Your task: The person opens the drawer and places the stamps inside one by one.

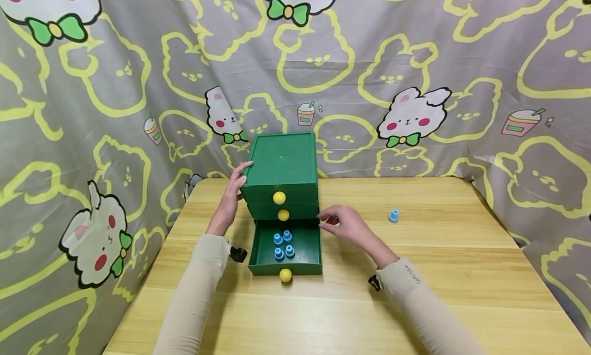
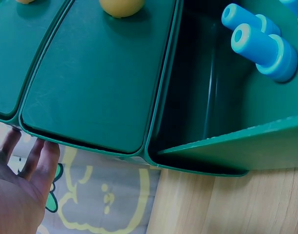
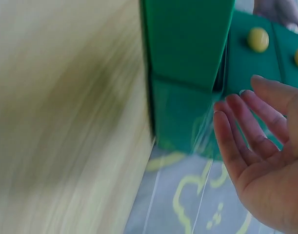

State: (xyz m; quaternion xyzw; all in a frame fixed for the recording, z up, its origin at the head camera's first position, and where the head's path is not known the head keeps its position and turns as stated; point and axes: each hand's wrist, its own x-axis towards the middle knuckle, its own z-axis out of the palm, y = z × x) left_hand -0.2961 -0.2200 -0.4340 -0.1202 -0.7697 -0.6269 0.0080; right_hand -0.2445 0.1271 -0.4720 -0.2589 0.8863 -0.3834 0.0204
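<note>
A green drawer cabinet (image 1: 285, 162) with yellow round knobs stands on the table, its bottom drawer (image 1: 308, 250) pulled out. Inside that drawer stand several small light-blue stepped plastic pegs (image 1: 290, 251), also seen in the left wrist view as a blue peg (image 2: 263, 51). My left hand (image 1: 229, 200) rests its extended fingers (image 2: 47, 163) against the cabinet's left side. At the cabinet's right side, just above the open drawer, is my right hand (image 1: 345, 224), its fingers loosely bent and holding nothing. Whether its fingertips touch the cabinet, I cannot tell.
One more blue peg (image 1: 393, 216) stands on the wooden table (image 1: 443, 247), right of the cabinet. The upper drawer (image 1: 258, 193) and middle drawer (image 1: 302, 211) are closed. A grey patterned curtain (image 1: 351, 139) hangs behind the table and along its left side.
</note>
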